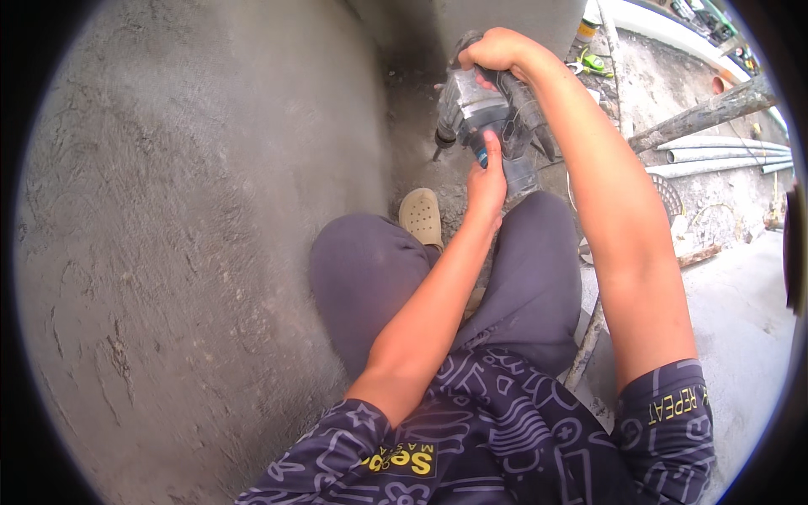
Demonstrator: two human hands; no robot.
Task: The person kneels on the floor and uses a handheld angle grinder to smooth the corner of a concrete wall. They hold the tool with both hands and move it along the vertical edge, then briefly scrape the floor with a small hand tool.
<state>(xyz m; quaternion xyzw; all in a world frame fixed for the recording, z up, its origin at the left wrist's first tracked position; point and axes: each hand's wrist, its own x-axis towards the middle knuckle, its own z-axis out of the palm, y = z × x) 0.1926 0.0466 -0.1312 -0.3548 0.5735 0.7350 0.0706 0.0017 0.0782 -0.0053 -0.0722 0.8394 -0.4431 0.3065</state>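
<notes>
A grey and black rotary hammer drill [481, 97] is held out in front of my knees, near the base of the wall. My right hand [499, 52] wraps round its handle at the far end. Lower down, my left hand [487, 175] is closed on the near side of the drill, thumb laid along a dark part with a blue mark. The fingers of that hand are mostly hidden behind it. From the drill's left side a short dark bit [438, 151] points down toward the dusty ground; whether its tip touches cannot be seen.
A rough grey plastered wall [194, 210] fills the left side. My foot in a beige clog [420, 217] is beside the wall. On the right lie grey pipes [715, 156], a thick pole [703, 114], a green tool [594, 62] and a round grate [667, 194].
</notes>
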